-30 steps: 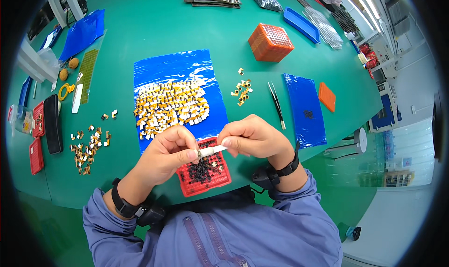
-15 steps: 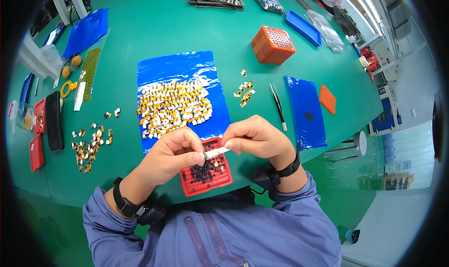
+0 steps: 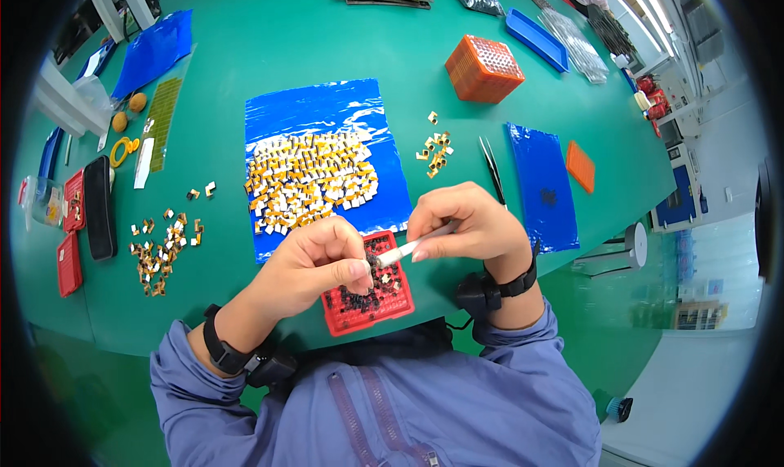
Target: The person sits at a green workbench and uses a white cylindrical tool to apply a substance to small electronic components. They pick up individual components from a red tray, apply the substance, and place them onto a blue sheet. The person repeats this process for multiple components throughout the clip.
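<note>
My right hand [image 3: 465,222] grips a slim white pen-like stick [image 3: 402,252], its tip slanting down to the left. That tip is close beside the pinched fingertips of my left hand [image 3: 325,263]; whether they touch I cannot tell. What the left fingers hold, if anything, is hidden. Under both hands lies a red ribbed tray [image 3: 400,305] strewn with small black parts [image 3: 359,300] and a few pale ones. Just beyond, a glossy blue sheet [image 3: 314,103] carries many small white-and-gold bent pieces [image 3: 306,177].
Loose white-and-gold pieces [image 3: 163,250] lie at left, near a black case [image 3: 100,210] and red trays [image 3: 69,263]. On the right are gold pieces [image 3: 435,152], tweezers [image 3: 492,169], a blue sheet [image 3: 543,189], an orange lid [image 3: 581,167] and stacked orange trays [image 3: 483,69].
My hands have drawn slightly apart. The stick's end has come out of my left fingertips and tilts lower over the red tray. The view has shifted slightly.
</note>
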Tool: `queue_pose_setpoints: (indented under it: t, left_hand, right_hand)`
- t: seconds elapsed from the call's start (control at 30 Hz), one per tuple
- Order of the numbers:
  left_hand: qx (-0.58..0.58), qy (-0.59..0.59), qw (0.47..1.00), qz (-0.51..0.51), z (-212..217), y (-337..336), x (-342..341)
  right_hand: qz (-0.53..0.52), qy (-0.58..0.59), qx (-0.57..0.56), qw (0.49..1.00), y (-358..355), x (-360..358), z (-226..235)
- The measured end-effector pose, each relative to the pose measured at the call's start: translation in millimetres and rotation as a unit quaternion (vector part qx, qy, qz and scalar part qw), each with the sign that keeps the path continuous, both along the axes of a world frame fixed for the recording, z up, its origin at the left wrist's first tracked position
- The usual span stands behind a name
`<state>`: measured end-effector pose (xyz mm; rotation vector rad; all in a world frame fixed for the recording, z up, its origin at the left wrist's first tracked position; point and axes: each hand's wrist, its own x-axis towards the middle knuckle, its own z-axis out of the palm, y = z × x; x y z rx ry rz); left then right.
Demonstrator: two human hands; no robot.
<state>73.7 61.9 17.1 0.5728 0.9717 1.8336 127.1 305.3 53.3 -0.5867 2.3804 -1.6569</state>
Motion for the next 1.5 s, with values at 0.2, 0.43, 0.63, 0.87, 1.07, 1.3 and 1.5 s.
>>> queue_pose_setpoints:
  t: [0.2, 0.43, 0.63, 0.87, 1.07, 1.3, 1.5]
  left_hand:
    - [-0.032, 0.135, 0.989, 0.046, 6.6, 0.3, 8.8]
    - [-0.041, 0.433, 0.896, 0.094, 11.1, 0.1, 10.5]
    - [-0.031, 0.463, 0.879, 0.109, 10.1, 1.2, 11.1]
    - [-0.036, 0.459, 0.882, 0.099, 9.9, 1.6, 11.5]
    - [-0.038, 0.452, 0.886, 0.094, 10.4, 2.0, 10.6]
    - [-0.037, 0.438, 0.893, 0.091, 10.4, 2.1, 10.8]
    - [-0.066, 0.460, 0.879, 0.111, 8.5, 1.7, 7.2]
  right_hand:
    - [-0.051, -0.016, -0.056, 0.997, 5.9, -1.2, -9.3]
    - [-0.094, -0.045, -0.084, 0.991, 5.7, -4.6, -16.5]
    - [-0.083, -0.065, -0.058, 0.993, 6.7, -5.7, -11.6]
    - [-0.097, -0.041, -0.053, 0.993, 4.7, -6.1, -13.3]
    - [-0.089, -0.050, -0.017, 0.995, 6.7, -6.0, -12.3]
    - [-0.087, -0.051, -0.016, 0.995, 6.9, -6.5, -14.0]
    - [-0.084, -0.051, -0.010, 0.995, 7.3, -6.7, -12.8]
